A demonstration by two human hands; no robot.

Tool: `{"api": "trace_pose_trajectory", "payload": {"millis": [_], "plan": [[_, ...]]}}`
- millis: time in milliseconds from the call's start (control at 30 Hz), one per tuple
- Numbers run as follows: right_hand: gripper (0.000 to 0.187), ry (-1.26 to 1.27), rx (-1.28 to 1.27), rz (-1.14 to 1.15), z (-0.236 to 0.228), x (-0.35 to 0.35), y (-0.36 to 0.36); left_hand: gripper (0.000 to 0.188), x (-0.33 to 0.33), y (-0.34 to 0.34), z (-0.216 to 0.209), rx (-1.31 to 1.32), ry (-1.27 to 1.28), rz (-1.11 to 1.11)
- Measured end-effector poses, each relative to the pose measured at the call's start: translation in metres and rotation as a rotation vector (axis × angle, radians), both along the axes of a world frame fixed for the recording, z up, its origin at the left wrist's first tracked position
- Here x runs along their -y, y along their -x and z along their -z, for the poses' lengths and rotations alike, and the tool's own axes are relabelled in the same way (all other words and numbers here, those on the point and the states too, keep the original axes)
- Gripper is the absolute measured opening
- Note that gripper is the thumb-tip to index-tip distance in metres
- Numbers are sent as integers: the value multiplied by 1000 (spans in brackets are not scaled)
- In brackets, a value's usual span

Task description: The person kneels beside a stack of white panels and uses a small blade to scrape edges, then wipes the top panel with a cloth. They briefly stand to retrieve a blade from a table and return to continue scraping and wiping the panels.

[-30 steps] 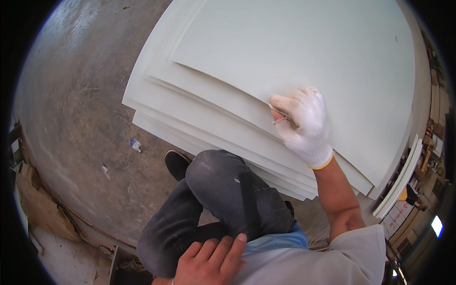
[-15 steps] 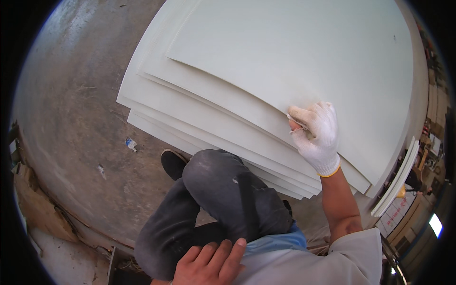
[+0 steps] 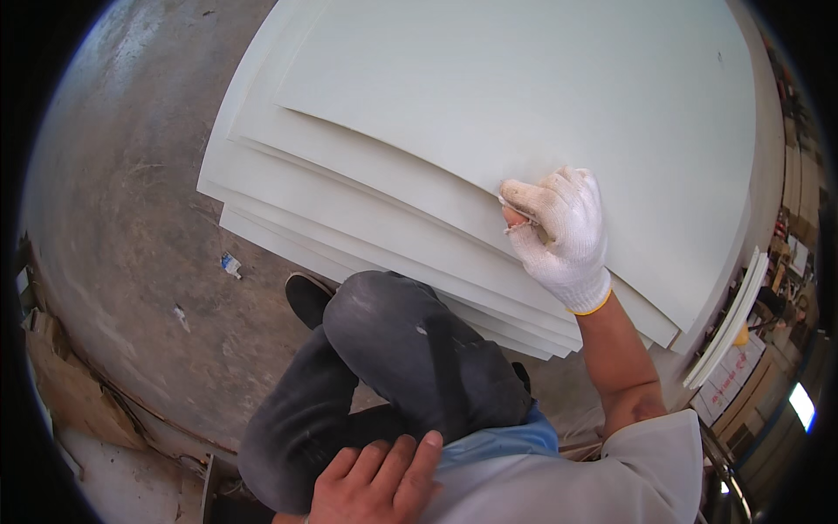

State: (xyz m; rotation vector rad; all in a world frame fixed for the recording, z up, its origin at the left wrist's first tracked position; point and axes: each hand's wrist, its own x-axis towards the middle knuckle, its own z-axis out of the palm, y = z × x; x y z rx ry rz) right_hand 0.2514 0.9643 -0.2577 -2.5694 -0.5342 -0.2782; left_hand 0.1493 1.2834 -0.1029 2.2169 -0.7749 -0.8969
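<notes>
A stack of large, thin, pale white-green sheets (image 3: 375,229) spreads in front of me, their near edges stepped like stairs. My right hand (image 3: 563,231), in a white knitted glove with a yellow cuff band, is closed in a pinch at the near edge of the top sheet (image 3: 515,87). The thumb tip pokes bare out of the glove. A thin dark gap shows beneath this sheet's edge, left of the hand. My bare left hand (image 3: 375,480) lies on my lap with its fingers stretched out, holding nothing.
Grey concrete floor (image 3: 113,192) extends to the left, with a small blue-and-white scrap (image 3: 230,265) on it. Torn brown cardboard (image 3: 74,375) lies at the lower left. White strips (image 3: 729,323) and cartons (image 3: 733,377) stand along the right. My bent legs are close to the stack.
My right hand has shifted slightly left and up in the picture, still pinching the sheet's edge. The whole view has shifted a little too. My left hand stays on my lap.
</notes>
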Motion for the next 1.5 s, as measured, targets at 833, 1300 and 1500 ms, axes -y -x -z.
{"api": "trace_pose_trajectory", "payload": {"millis": [833, 1300, 1500], "plan": [[34, -29, -95, 3, -1, 2, -4, 65, -1, 3, 7, 1, -21, -57], [32, 36, -129, 72, -7, 16, 13, 69, -2, 2, 3, -13, -4, -32], [28, 5, -103, 58, -3, 13, 12, 68, -2, 2, 5, -20, -1, -25]]}}
